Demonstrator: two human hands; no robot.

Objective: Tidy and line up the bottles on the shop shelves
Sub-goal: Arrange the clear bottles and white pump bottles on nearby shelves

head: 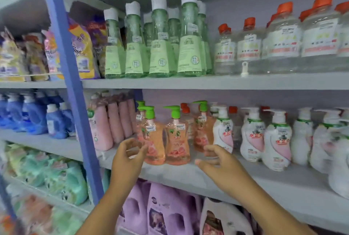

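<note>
The left hand [127,153] reaches up to the middle shelf [170,173], fingers curved and spread, thumb and fingertips closing on the lower side of the leftmost front orange pump bottle [154,140]; whether they truly grip it or only touch is blurred. Just right of it stands a second orange pump bottle [177,140], the two nearly touching at the shelf's front edge; a third orange bottle [201,130] stands further back and to the right. The right hand [217,161] hovers low in front of that third bottle, fingers loosely curved and apart, holding nothing, thumb pointing left over the shelf lip.

To the left of the orange group, pink bottles [111,121] crowd close behind the blue upright post [75,93]; beyond the post sit blue detergent bottles [35,117]. To the right, white pump bottles [253,136] stand in a row just beside the third orange bottle. Above, green clear bottles [160,42] and red-capped clear bottles [283,42] fill the upper shelf; below, purple jugs [166,212].

Bare shelf shows in front of the white bottles and between the hands along the front edge.
</note>
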